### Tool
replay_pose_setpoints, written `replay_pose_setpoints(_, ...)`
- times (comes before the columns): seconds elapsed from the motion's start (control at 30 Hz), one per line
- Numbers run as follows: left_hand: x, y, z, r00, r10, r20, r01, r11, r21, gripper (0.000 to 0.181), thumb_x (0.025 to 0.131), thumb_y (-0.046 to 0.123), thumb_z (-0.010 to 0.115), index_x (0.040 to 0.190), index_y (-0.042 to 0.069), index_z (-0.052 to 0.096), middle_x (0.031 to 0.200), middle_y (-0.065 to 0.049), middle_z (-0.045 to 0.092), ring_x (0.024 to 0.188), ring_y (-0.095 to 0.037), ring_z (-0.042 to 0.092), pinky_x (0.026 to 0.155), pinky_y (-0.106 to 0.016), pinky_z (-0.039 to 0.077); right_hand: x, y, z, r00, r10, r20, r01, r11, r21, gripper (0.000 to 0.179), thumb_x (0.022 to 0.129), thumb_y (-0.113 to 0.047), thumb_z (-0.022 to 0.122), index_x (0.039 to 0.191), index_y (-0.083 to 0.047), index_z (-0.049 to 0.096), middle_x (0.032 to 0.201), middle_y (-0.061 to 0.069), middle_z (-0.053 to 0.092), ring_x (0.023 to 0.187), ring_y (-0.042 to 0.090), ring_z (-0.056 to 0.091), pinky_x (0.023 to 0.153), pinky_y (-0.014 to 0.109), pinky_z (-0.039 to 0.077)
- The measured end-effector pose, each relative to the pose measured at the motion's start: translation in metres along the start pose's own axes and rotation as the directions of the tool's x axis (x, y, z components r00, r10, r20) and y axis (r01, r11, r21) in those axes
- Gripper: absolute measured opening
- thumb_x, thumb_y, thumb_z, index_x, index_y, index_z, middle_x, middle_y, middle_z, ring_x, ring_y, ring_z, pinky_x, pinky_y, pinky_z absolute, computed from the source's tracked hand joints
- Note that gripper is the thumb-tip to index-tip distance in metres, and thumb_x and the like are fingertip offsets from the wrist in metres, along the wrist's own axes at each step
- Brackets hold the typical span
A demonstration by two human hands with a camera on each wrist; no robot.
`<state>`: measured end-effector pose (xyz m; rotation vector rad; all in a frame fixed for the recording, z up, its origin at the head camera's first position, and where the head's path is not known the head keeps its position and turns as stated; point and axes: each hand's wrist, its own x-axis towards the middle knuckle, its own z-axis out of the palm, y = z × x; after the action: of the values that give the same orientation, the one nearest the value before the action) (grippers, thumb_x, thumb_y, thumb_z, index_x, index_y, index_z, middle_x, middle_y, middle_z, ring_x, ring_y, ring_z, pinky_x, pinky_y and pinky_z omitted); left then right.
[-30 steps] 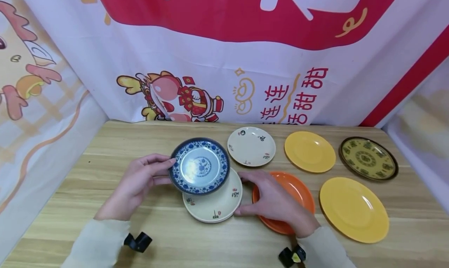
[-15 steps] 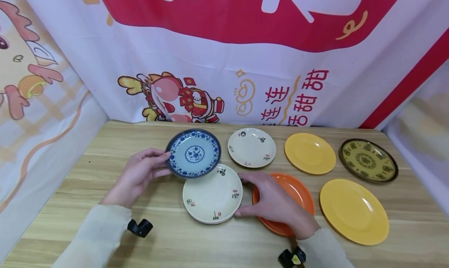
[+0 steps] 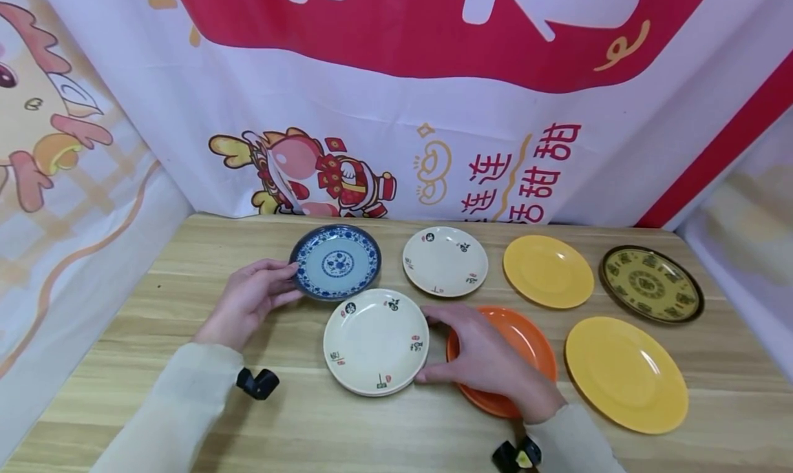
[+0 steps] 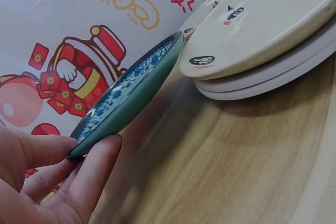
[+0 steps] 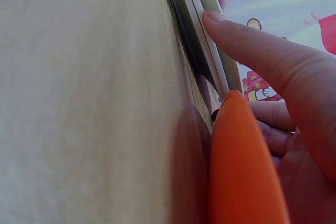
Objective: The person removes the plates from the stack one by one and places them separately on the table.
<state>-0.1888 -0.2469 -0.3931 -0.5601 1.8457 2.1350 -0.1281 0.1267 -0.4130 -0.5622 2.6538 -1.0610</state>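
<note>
In the head view my left hand [image 3: 250,301] pinches the left rim of a blue-and-white patterned plate [image 3: 337,262]. The left wrist view shows that plate [image 4: 131,100] tilted, with thumb and fingers on its edge. Just in front of it lies a stack of cream plates [image 3: 376,342] with small printed characters. At the stack's right side, my right hand [image 3: 480,352] is spread over part of an orange plate [image 3: 520,339]. The right wrist view has the thumb touching the edge of the stack [image 5: 202,30]; the other fingertips are partly hidden there.
A single cream plate [image 3: 445,261] lies behind the stack. To the right are a small yellow plate [image 3: 548,271], a larger yellow plate [image 3: 626,374] and a dark-rimmed olive plate [image 3: 652,284]. A printed cloth [image 3: 396,135] hangs along the wooden table's [image 3: 322,432] back edge.
My left hand has moved the blue-and-white plate back and left from over the cream stack, whose top now shows whole. My right hand has stayed in place.
</note>
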Motion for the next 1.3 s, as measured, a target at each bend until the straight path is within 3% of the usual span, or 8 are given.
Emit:
replay_pose_setpoints(0.23, 0.005, 0.000, 0.007, 0.999, -0.034, -0.020, 0.033, 0.999, -0.014, 0.033, 0.107, 0.010, 0.066, 0.138, 0.009, 0.058, 0.120, 0.000, 0.068, 0.102, -0.011, 0.073, 0.098, -0.028, 0.065, 0.000, 0.000, 0.001, 1.000, 0.003, 0.005, -0.003, 1.000, -0.004, 0.092, 0.071, -0.049, 0.100, 0.152, -0.026, 0.062, 0.151, -0.006, 0.064, 0.144, 0.026, 0.055, 0.126, 0.060, 0.042)
replay_pose_setpoints(0.57, 0.017, 0.000, 0.013, 1.000, -0.020, -0.014, 0.019, 0.999, -0.045, 0.027, 0.107, 0.006, 0.064, 0.133, 0.006, 0.058, 0.107, 0.002, 0.073, 0.096, -0.011, 0.075, 0.096, -0.029, 0.066, 0.001, 0.000, 0.002, 1.000, -0.018, -0.002, 0.018, 1.000, -0.016, 0.090, 0.072, -0.049, 0.100, 0.150, -0.025, 0.063, 0.149, -0.005, 0.065, 0.143, 0.026, 0.056, 0.125, 0.059, 0.044)
replay_pose_setpoints(0.77, 0.023, -0.002, 0.014, 0.999, -0.032, -0.024, 0.031, 0.999, -0.005, 0.034, 0.108, 0.008, 0.063, 0.141, 0.006, 0.056, 0.119, -0.003, 0.068, 0.101, -0.012, 0.073, 0.099, -0.030, 0.065, 0.000, -0.001, 0.002, 1.000, -0.024, -0.007, 0.024, 1.000, -0.019, 0.090, 0.071, -0.048, 0.100, 0.150, -0.025, 0.063, 0.149, -0.005, 0.065, 0.143, 0.025, 0.056, 0.126, 0.059, 0.044)
replay_pose_setpoints(1.03, 0.023, -0.001, 0.020, 0.997, -0.001, -0.077, 0.009, 0.994, 0.109, 0.043, 0.109, 0.013, 0.063, 0.149, 0.002, 0.053, 0.130, -0.010, 0.065, 0.095, -0.008, 0.073, 0.097, -0.027, 0.065, 0.000, 0.000, 0.001, 0.999, -0.034, -0.012, 0.034, 0.999, -0.020, 0.090, 0.072, -0.048, 0.100, 0.150, -0.025, 0.063, 0.149, -0.006, 0.065, 0.143, 0.025, 0.056, 0.126, 0.058, 0.044)
replay_pose_setpoints(1.3, 0.025, 0.003, 0.022, 0.979, 0.063, -0.194, -0.002, 0.955, 0.298, 0.042, 0.109, 0.019, 0.065, 0.147, 0.000, 0.060, 0.128, -0.012, 0.068, 0.085, -0.005, 0.070, 0.085, -0.024, 0.067, 0.001, 0.002, 0.001, 0.999, -0.045, -0.009, 0.045, 0.999, -0.025, 0.089, 0.072, -0.049, 0.100, 0.150, -0.026, 0.063, 0.148, -0.007, 0.066, 0.141, 0.023, 0.057, 0.125, 0.058, 0.044)
